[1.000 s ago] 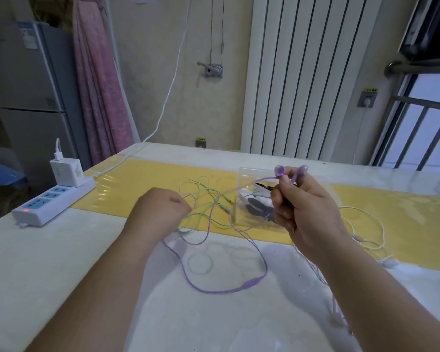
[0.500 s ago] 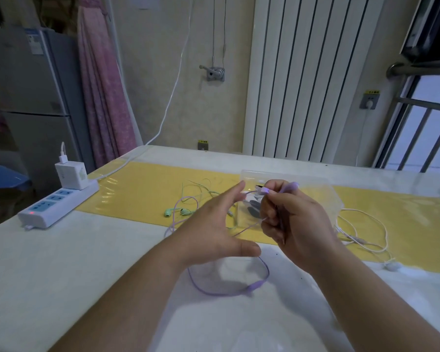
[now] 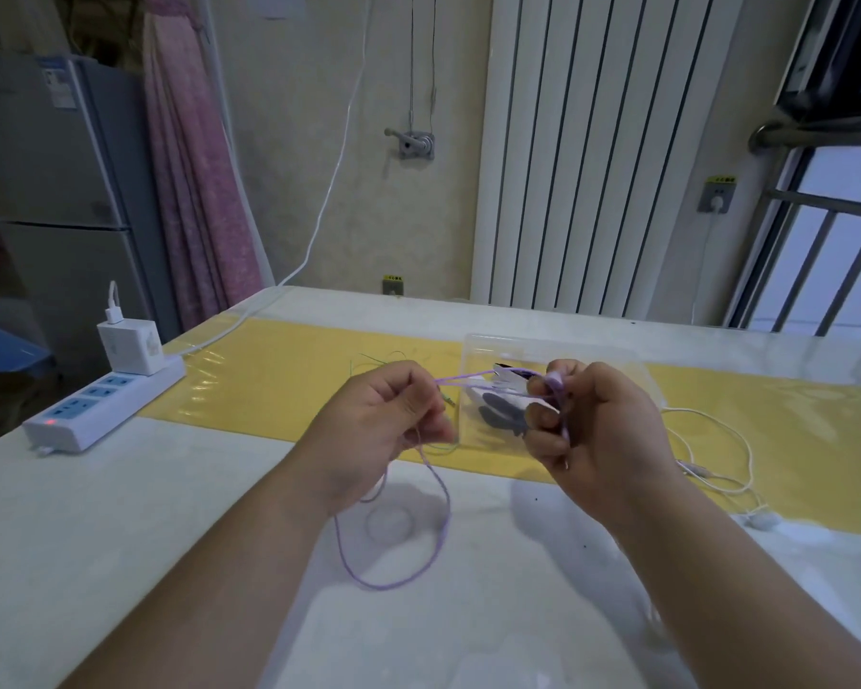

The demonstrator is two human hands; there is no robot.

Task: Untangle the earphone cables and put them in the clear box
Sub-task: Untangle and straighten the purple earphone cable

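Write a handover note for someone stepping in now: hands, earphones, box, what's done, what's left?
Left hand pinches the purple cable, its loop hanging down to the table.
Right hand grips the cable's other end, in front of the clear box.
Green cable lies behind the left hand; white earphones lie right of the box.
Done: purple looks mostly free. Left: put all three in the box.

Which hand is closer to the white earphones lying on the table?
Right. The right hand is just left of the white earphones; the left hand is farther left.
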